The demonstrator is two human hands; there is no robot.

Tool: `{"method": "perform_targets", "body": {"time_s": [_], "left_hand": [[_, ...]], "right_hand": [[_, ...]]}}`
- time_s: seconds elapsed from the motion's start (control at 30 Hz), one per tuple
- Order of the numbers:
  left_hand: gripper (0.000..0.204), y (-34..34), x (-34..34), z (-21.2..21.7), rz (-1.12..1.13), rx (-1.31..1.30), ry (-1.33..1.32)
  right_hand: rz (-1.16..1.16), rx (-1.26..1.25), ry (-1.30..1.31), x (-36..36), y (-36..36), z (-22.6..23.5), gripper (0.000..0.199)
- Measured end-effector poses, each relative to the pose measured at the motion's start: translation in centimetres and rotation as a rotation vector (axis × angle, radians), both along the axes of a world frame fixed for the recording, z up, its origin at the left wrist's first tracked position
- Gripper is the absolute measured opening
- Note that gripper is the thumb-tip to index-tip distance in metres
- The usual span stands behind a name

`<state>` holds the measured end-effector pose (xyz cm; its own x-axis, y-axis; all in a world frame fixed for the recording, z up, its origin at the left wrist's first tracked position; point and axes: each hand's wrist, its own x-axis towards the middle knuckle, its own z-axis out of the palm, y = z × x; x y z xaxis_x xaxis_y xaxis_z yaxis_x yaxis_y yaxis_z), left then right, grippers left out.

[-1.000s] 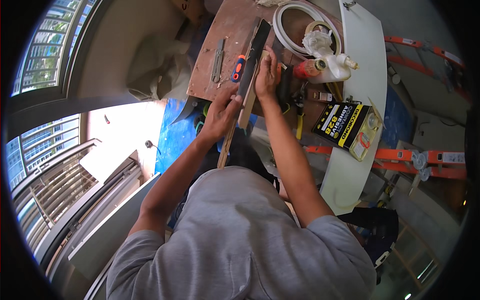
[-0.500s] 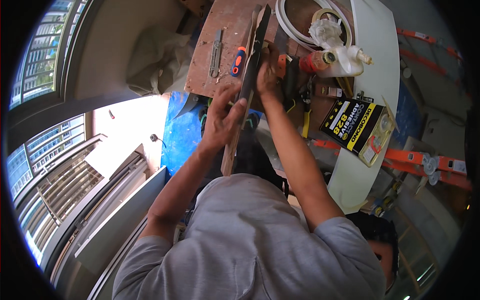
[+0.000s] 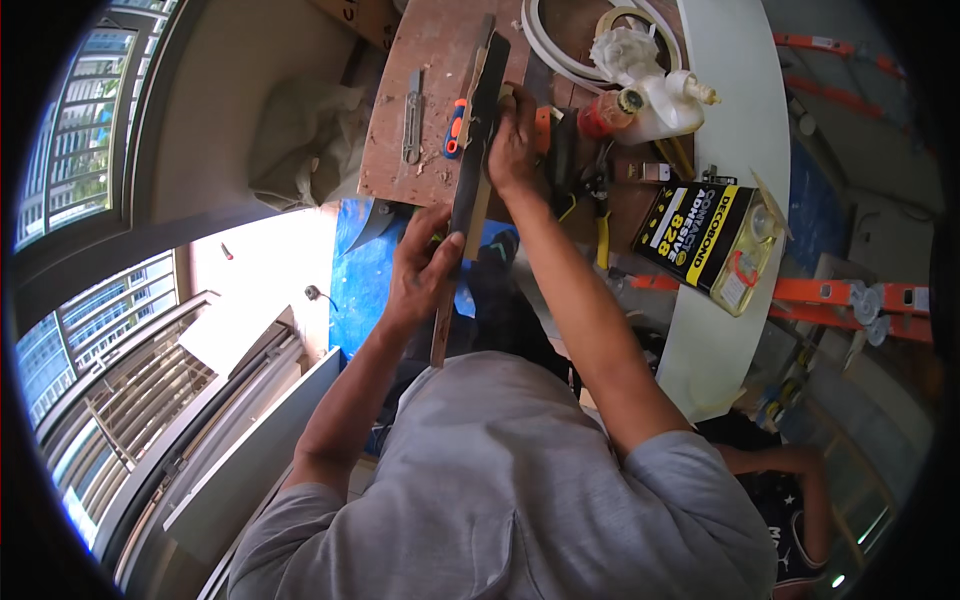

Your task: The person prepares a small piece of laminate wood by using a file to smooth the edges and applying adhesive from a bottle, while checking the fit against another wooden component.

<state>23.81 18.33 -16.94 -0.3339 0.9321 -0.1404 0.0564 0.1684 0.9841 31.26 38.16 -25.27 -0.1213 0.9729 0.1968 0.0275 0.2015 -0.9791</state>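
A long, narrow wooden strip (image 3: 472,165) with a dark face lies lengthwise in front of me, one end over the workbench and the other near my shirt. Lower down, my left hand (image 3: 425,262) grips it, with the thumb on the dark face. Higher up, my right hand (image 3: 513,148) is closed against its right side; some fingertips are hidden. Just left of the strip on the bench are a blue-and-orange tool handle (image 3: 455,130), partly covered by it, and a grey utility knife (image 3: 412,120).
Right of my hands, the brown bench (image 3: 385,165) holds pliers (image 3: 602,215), a red-capped jar (image 3: 608,112) and a white bottle (image 3: 670,108). An adhesive tin (image 3: 700,245) rests on a long white panel (image 3: 735,340). Orange ladder parts (image 3: 830,292) lie beyond. Another person (image 3: 790,490) is at lower right.
The strip has turned so its dark face shows more broadly, and its near end has swung left. The whole view has shifted slightly. Another person's arm now shows at lower right.
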Motion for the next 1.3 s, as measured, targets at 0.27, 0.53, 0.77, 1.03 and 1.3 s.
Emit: {"method": "perform_targets", "body": {"time_s": [0.27,0.53,0.77,1.03,1.3], "left_hand": [[0.04,5.4,-2.3,-1.4,-0.05,0.01,0.012],[0.04,7.7,-2.3,-3.2,-0.011,-0.02,-0.026],[0.04,-1.1,-1.8,0.9,-0.125,-0.047,0.129],[0.036,8.9,-2.8,-1.5,0.016,0.018,0.117],[0.038,3.3,-0.9,0.7,-0.005,0.038,0.094]], "right_hand": [[-0.002,-0.083,0.066,-1.0,0.1,-0.6,0.034],[0.014,-0.15,0.046,-1.1,-1.0,-0.8,0.035],[-0.127,0.054,-0.04,-1.4,-0.5,-0.6,0.029],[-0.11,0.009,-0.113,-1.7,-1.0,-0.1,0.03],[-0.072,-0.259,0.071,-1.5,-0.1,-1.1,0.033]]}}
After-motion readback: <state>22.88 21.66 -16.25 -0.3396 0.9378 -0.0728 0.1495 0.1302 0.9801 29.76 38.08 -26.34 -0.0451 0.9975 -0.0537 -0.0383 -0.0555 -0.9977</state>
